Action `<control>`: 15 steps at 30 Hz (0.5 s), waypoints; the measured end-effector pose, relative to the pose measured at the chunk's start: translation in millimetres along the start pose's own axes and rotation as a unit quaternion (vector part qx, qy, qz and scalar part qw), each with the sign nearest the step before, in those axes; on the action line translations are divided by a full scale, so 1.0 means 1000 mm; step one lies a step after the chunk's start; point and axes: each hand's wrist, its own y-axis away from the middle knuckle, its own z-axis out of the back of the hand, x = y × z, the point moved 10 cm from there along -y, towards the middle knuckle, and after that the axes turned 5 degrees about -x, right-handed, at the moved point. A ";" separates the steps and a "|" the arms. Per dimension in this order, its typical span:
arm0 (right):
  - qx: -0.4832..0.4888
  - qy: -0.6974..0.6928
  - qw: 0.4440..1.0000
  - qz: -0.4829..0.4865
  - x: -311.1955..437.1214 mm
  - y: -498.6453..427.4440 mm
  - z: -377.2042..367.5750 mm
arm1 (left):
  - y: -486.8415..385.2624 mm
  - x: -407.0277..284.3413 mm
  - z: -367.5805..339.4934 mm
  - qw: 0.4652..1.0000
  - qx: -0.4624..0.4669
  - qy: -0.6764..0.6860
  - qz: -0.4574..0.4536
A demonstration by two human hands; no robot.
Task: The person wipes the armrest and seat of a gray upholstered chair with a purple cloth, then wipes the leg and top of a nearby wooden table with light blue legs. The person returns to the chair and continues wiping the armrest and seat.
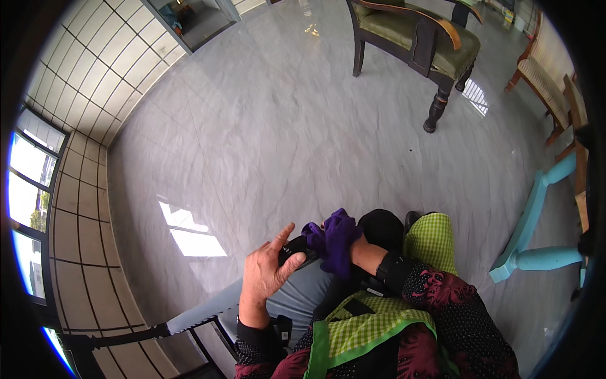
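Note:
At the lower middle of the head view, my left hand (267, 270) has its fingers spread, with thumb and fingers about one end of a black object (299, 251) bearing light marks; what kind of object it is, I cannot tell. A bunched purple cloth (337, 237) lies against the black object's right end. My right hand (356, 239) is wrapped in or gripping the cloth, most of its fingers hidden by it. Beneath both hands are my lap and a blue-grey surface (298, 289). A green checked apron (378, 331) covers my front.
A dark wooden chair with green upholstery (393, 28) stands at the upper right. Beyond it is a striped upholstered chair (544, 80). Turquoise furniture legs (525, 222) are at the right. A black metal frame (132, 336) and tiled wall (85, 189) are at the left.

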 end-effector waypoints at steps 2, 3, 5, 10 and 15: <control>-0.041 0.009 0.999 -0.027 -0.001 -0.005 0.006 | 0.001 0.014 -0.002 0.995 0.008 0.056 0.082; -0.047 0.002 0.998 -0.050 -0.003 -0.008 0.005 | 0.002 0.018 -0.002 0.990 0.002 0.090 0.111; -0.108 -0.027 0.993 -0.025 0.002 -0.019 0.016 | 0.002 0.023 -0.001 0.985 -0.011 0.112 0.133; -0.290 -0.211 0.932 -0.057 0.000 -0.039 0.078 | 0.000 0.035 0.011 0.956 -0.104 0.243 0.127; -0.266 -0.307 0.913 0.026 0.051 -0.047 0.120 | 0.004 0.041 0.023 0.940 -0.169 0.281 0.093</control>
